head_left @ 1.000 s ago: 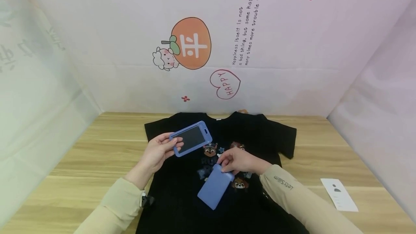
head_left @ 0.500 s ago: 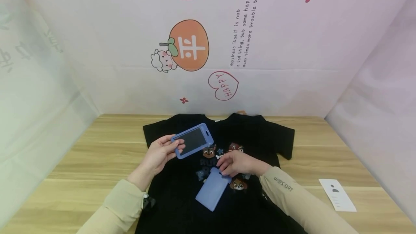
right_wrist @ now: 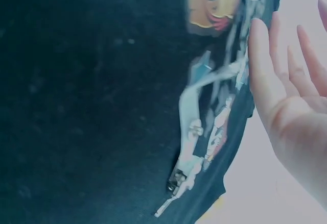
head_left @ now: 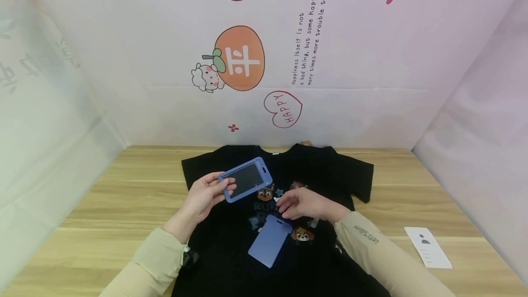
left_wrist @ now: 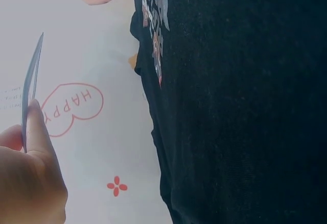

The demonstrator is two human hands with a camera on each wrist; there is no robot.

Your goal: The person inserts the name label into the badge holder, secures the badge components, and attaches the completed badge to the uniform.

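My left hand [head_left: 206,192] pinches a blue card-holder frame [head_left: 264,168] with a dark see-through window, thumb in front and fingers behind. In the left wrist view this holder [left_wrist: 29,81] appears edge-on. Below and right of it, a flat blue card-holder piece [head_left: 269,243] with a slot at its top lies slanted on the black T-shirt [head_left: 218,246]. Just above its slotted end is my right hand [head_left: 307,204], apart from it. The right wrist view has that right hand [right_wrist: 294,104] holding nothing, its fingers fairly straight.
A white card [head_left: 428,247] with a person icon lies on the wooden table [head_left: 82,223] at right. A pale strap [right_wrist: 189,112] with a snap and metal clip lies on the shirt's printed cartoon dogs [head_left: 303,234]. A printed cloth wall [head_left: 350,118] stands behind.
My right hand has let go of the slotted blue piece and lifted slightly off it. That piece now lies on the shirt. The left hand keeps its hold, nearly still.
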